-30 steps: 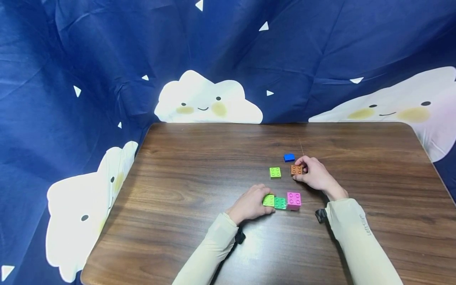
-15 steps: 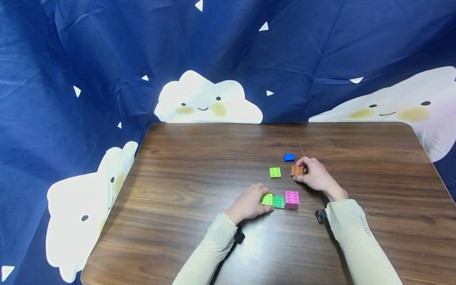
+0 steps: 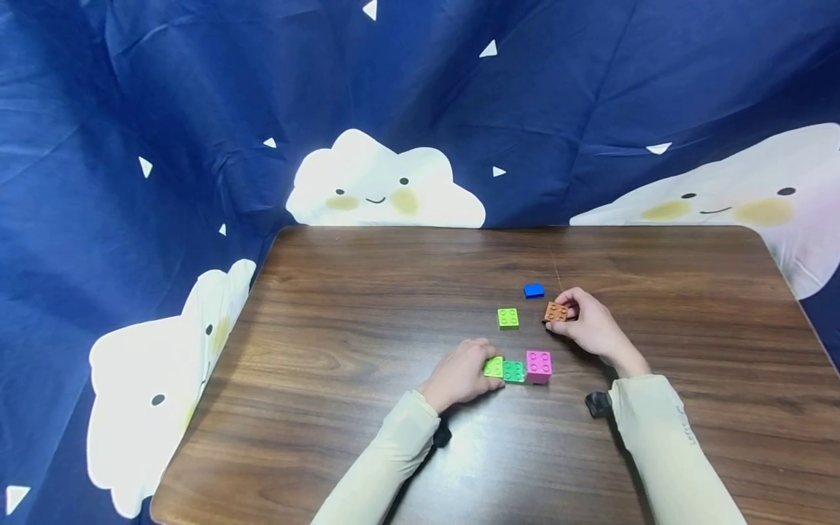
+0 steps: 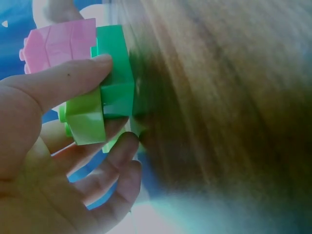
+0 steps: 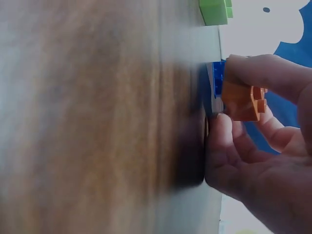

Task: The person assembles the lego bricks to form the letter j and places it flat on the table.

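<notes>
My left hand [image 3: 459, 375] grips a joined group of toy building bricks. In the left wrist view, a lime brick [image 4: 87, 117] and a pink brick [image 4: 63, 46] sit on a longer green brick [image 4: 117, 73], and my thumb presses along its side. From the head view, the pink end points right. My right hand [image 3: 593, 328] pinches an orange-brown brick [image 3: 556, 312] between thumb and fingers; it is slightly tilted, and in the right wrist view a gap separates the brick from the tabletop. Just beyond it lies a blue brick [image 3: 534, 291], with a loose lime brick [image 3: 508, 319] to its lower left.
The brown wooden table [image 3: 341, 306] extends well to both sides of the hands. Behind it and at its left hangs a blue curtain [image 3: 525, 95] printed with white clouds. Each wrist bears a small black camera.
My right hand has drawn the orange-brown brick slightly to the right and turned it a little. The left hand's joined bricks shifted slightly left and away from me, then stayed about there.
</notes>
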### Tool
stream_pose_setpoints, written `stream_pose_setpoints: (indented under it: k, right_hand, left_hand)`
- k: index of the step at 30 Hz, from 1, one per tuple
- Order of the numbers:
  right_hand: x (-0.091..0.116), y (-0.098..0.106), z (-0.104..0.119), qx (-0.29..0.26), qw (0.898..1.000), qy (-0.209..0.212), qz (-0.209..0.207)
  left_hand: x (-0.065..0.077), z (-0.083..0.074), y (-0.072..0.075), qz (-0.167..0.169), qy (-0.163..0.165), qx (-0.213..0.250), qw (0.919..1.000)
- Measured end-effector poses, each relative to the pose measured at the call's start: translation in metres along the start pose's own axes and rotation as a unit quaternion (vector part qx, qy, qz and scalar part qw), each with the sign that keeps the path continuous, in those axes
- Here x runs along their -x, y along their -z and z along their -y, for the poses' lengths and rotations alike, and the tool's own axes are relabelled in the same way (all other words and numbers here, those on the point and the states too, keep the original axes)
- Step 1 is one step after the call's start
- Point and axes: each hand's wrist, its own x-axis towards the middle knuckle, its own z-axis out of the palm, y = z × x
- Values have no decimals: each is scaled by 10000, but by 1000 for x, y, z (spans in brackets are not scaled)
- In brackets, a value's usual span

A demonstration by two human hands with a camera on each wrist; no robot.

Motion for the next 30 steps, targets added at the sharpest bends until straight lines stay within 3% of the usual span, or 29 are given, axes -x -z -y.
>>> stream_pose_setpoints:
  k: [9, 22, 30]
  right_hand:
    - [16, 7, -1, -551, 9983, -153, -122]
    - [45, 19, 34, -146, 9996, 223, -57]
    - [57, 24, 49, -231, 9989, 385, 91]
  left_hand:
    - [0, -1, 0, -2, -22, -66, 10000]
    - [-1, -2, 3, 146, 148, 140, 9997]
    - [-1, -2, 3, 132, 153, 151, 9997]
